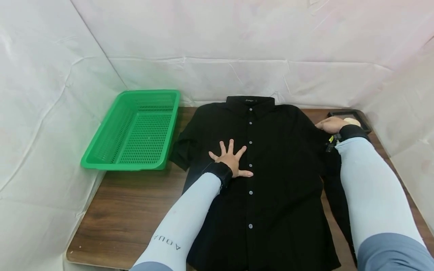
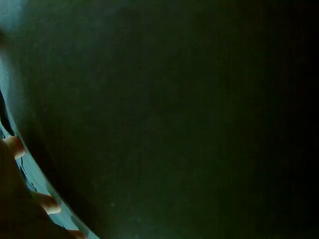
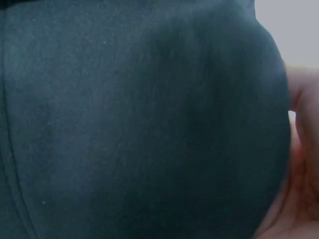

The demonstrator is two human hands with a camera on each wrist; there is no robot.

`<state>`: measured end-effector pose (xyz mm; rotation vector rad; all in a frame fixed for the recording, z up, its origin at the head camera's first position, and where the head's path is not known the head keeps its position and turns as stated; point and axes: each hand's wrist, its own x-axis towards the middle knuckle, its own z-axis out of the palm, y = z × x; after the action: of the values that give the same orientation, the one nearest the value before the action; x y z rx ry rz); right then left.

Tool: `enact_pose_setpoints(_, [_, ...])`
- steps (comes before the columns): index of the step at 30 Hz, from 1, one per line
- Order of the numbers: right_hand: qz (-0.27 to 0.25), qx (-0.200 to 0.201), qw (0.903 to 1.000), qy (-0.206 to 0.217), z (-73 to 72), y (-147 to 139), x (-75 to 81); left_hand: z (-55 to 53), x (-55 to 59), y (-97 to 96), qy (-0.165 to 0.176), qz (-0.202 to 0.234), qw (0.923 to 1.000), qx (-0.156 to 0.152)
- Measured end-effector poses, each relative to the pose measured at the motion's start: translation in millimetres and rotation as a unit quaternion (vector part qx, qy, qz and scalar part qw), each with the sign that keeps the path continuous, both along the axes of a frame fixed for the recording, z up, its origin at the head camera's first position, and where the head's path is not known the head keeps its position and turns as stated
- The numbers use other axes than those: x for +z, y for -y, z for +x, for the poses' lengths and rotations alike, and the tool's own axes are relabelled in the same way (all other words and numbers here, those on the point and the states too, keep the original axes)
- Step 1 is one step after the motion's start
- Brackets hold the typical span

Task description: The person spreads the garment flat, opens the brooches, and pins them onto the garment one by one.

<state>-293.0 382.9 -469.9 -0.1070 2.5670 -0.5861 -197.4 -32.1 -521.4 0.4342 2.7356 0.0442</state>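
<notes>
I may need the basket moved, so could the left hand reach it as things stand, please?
Probably yes: the left hand lies spread on the shirt, with only the sleeve and table between it and the basket.

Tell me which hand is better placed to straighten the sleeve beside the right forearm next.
Right, most likely: the right hand is at the upper part of that sleeve, while the left hand lies spread farther off, on the black shirt.
</notes>
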Motion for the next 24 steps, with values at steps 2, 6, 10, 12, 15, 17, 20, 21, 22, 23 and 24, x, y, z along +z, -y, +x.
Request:
enact_pose_setpoints(2, [-0.010, -0.030, 0.9992, -0.024, -0.2, 3, 0.2, -0.2, 1.1, 1.1, 0.002, 0.002, 1.0000, 0.005])
enact_pose_setpoints(6, [-0.012, -0.105, 0.9885, -0.108, 2.1, 10, -0.3, 0.4, 3.6, 2.9, 0.009, -0.003, 0.9999, 0.011])
enact_pose_setpoints(10, [-0.006, -0.152, 0.9681, -0.199, 5.5, 16, -2.5, 2.2, 4.8, 3.7, 0.007, -0.002, 0.9999, 0.011])
enact_pose_setpoints(12, [0.002, -0.164, 0.9593, -0.230, 6.1, 17, -4.6, 3.2, 4.2, 3.8, 0.002, -0.002, 1.0000, 0.008])
enact_pose_setpoints(15, [0.012, -0.178, 0.9533, -0.244, 6.6, 17, -7.0, 3.9, 2.1, 3.7, -0.003, -0.005, 1.0000, 0.003])
enact_pose_setpoints(17, [0.018, -0.187, 0.9520, -0.242, 9.3, 15, -8.6, 4.2, 0.9, 2.2, -0.004, -0.006, 1.0000, -0.001])
enact_pose_setpoints(20, [0.025, -0.192, 0.9524, -0.236, 13.8, 13, -11.0, 4.6, 1.0, 0.2, -0.005, -0.005, 1.0000, -0.004])
enact_pose_setpoints(21, [0.027, -0.193, 0.9523, -0.235, 15.5, 12, -11.6, 4.9, 1.4, -0.5, -0.006, -0.005, 1.0000, -0.005])
enact_pose_setpoints(22, [0.029, -0.195, 0.9524, -0.233, 17.2, 12, -12.3, 4.8, 1.2, -1.2, -0.006, -0.006, 0.9999, -0.006])
enact_pose_setpoints(23, [0.032, -0.195, 0.9526, -0.231, 19.1, 12, -12.9, 5.1, 1.5, -1.7, -0.006, -0.007, 0.9999, -0.008])
enact_pose_setpoints(24, [0.035, -0.195, 0.9529, -0.230, 20.8, 12, -14.1, 5.2, 1.8, -2.2, -0.006, -0.008, 0.9999, -0.009])
